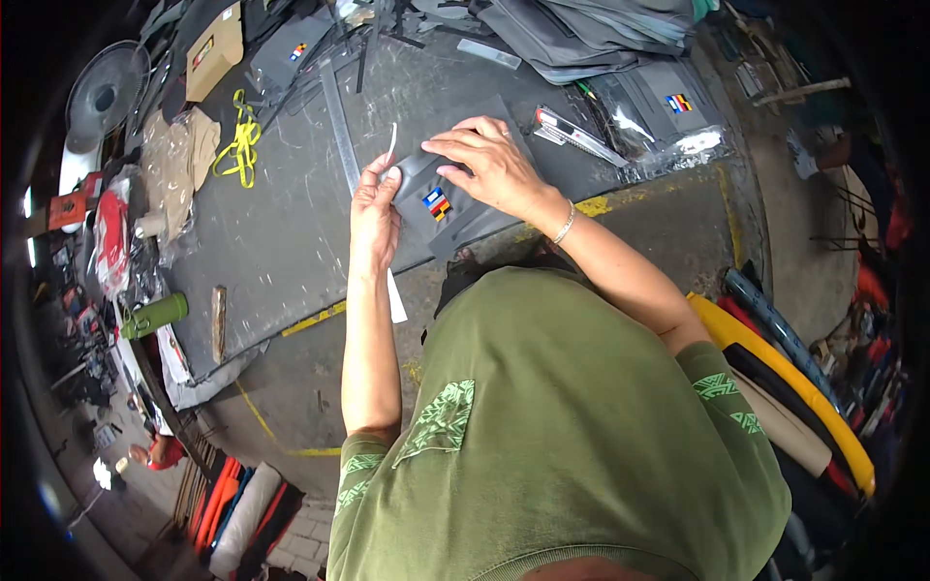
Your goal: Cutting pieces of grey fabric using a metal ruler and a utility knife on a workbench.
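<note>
A narrow white strip runs through my left hand, its ends sticking out above the fingers and below the wrist. The left thumb and fingers are closed on it, beside the left edge of a dark grey fabric panel. That panel lies near the table's front edge and carries a small colourful patch. Over its upper part, my right hand is open, fingers stretched and thumb apart, holding nothing. Whether its fingertips touch the fabric I cannot tell.
A red and white utility knife lies right of my hands, near a plastic-wrapped grey panel. To the left are a steel ruler and a yellow cord. Grey fabric pieces are piled at the back; fabric rolls stand right.
</note>
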